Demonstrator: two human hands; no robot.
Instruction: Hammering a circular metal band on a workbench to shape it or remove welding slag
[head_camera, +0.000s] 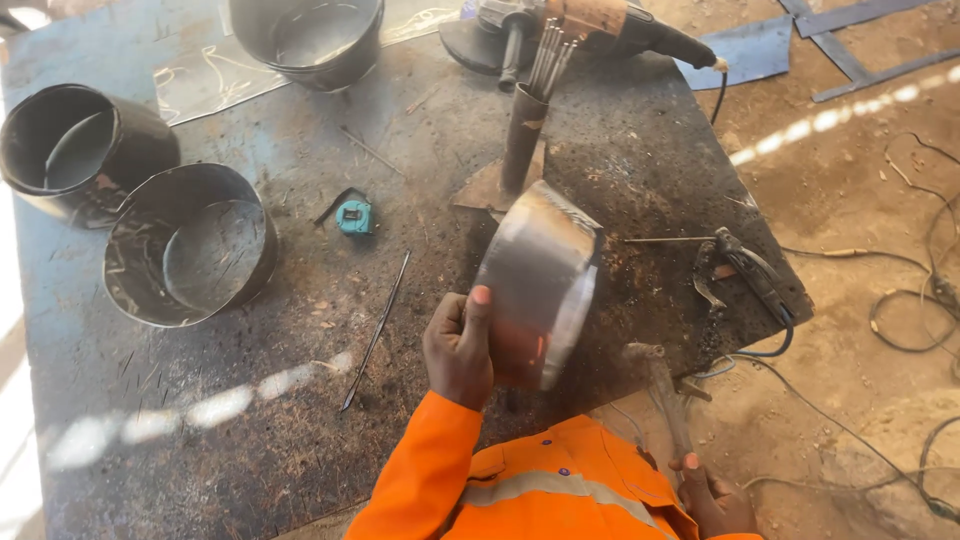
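Fingers of the left hand (458, 345) clamp a sheet-metal pot (538, 285) tilted above the steel workbench (250, 400). The right hand (712, 500), partly cut off, grips a hammer handle (668, 400); its head is unclear.

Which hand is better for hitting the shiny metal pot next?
Probably the right hand: it already grips the hammer handle beside the table. The left hand is busy holding the pot up on its side.

Dull scorched sheet-metal pot (537, 285)
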